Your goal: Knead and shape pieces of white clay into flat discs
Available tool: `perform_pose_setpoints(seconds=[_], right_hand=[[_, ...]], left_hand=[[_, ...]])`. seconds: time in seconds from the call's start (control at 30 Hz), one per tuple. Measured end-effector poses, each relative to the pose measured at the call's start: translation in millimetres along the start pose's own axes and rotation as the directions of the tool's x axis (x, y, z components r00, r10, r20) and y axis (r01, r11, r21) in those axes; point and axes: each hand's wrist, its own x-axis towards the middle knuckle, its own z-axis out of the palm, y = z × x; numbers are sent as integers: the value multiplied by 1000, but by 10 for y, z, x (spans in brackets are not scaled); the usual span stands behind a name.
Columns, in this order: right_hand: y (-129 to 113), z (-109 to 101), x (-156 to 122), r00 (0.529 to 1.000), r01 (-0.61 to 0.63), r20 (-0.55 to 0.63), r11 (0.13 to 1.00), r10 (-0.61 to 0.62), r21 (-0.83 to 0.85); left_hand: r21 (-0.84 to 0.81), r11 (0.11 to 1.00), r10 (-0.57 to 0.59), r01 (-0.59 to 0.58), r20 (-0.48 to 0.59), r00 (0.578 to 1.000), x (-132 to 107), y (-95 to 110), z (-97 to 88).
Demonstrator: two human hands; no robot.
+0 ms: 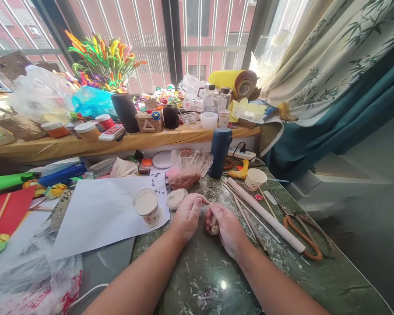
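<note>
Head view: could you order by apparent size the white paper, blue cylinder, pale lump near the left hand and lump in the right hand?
White paper
Blue cylinder
Pale lump near the left hand
Unranked: held lump in the right hand, too covered to judge.

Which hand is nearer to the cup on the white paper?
Left. The left hand is right of the cup, apart from it; the right hand is farther right.
</note>
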Motion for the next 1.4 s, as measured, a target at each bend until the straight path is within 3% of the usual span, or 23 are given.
perform_pose_setpoints(seconds=[0.07,0.13,0.2,0.27,0.3,0.33,0.37,0.4,0.47,0.53,0.57,0.63,0.7,0.77,0.8,0.87,0.93,1.0,1.07,1.1,1.23,1.4], right_hand=[[-139,42,-68,985,133,-99,988,-141,-82],[-397,105,-245,936,300,-147,944,-319,-134],[-668,153,-475,853,501,-59,845,-519,-186],[-810,136,-662,713,687,31,689,-701,-231],[-802,92,-715,696,706,89,656,-713,-266],[-742,24,-734,713,691,165,645,-681,-327],[-643,-63,-721,782,618,247,658,-573,-430],[-524,-160,-683,828,556,316,608,-463,-567],[-325,-342,-567,839,540,456,357,-298,-762],[-302,-426,-462,828,519,434,188,-355,-834],[-374,-408,-430,804,507,399,157,-440,-847],[-644,-252,-417,747,513,338,174,-573,-840],[-956,10,-454,731,572,351,244,-585,-783],[-1142,279,-495,742,623,307,445,-596,-643],[-1148,387,-498,775,615,263,592,-575,-521],[-964,512,-449,874,483,208,831,-439,-275],[-603,519,-334,950,282,200,934,-240,-220],[-255,458,-203,990,68,137,938,-22,-341],[-93,401,-115,994,-52,72,931,83,-362],[-95,387,-98,994,-43,83,937,76,-346],[-286,392,-170,969,206,188,948,-163,-241],[-117,348,-299,946,243,322,735,-36,-633]], left_hand=[[-69,997,-39,36,-36,999,13,-41,11],[-148,987,-77,61,-106,991,27,-82,22],[-206,975,-113,79,-160,981,37,-110,29],[-231,969,-129,88,-169,977,40,-123,31],[-232,969,-128,89,-160,979,40,-126,32],[-227,970,-124,87,-152,981,39,-129,33],[-223,971,-119,83,-150,981,38,-132,35],[-221,972,-115,79,-153,981,37,-137,37],[-226,971,-115,76,-166,979,40,-150,45],[-236,969,-118,74,-177,977,48,-163,53],[-241,968,-118,73,-179,977,51,-167,55],[-251,966,-117,69,-182,976,54,-168,56],[-271,961,-114,59,-193,975,49,-162,51],[-289,956,-114,50,-209,971,39,-148,43],[-290,956,-119,52,-219,968,35,-139,38],[-269,961,-137,68,-246,960,29,-117,27],[-230,969,-149,87,-266,952,29,-94,17],[-222,970,-157,98,-262,952,33,-75,11],[-267,958,-176,106,-253,951,41,-67,16],[-298,948,-187,107,-253,949,46,-67,22],[-368,925,-197,96,-247,949,68,-79,48],[-414,900,-237,135,-206,949,75,-79,46]])
